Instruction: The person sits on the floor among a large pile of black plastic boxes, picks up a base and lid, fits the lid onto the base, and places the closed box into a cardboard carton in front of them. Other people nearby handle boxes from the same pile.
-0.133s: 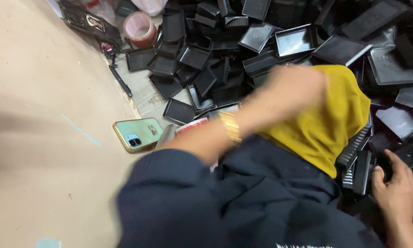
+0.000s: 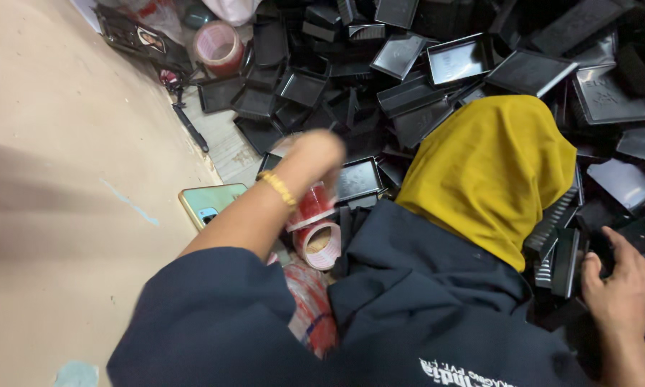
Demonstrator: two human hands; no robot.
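Observation:
My left hand is blurred and looks loosely closed above a red and white tape roll; whether it holds anything cannot be made out. A gold bracelet circles that wrist. My right hand sits at the lower right, fingers curled on a black tray beside a stack of upright black trays. A yellow cloth hangs over my dark blue garment between both hands.
A big heap of black plastic trays fills the top and right. A green-backed phone lies by the beige surface. A second tape roll and a pink roll lie nearby.
My left hand has swung left, from over the yellow cloth to above the red tape roll. The right hand stays on the trays.

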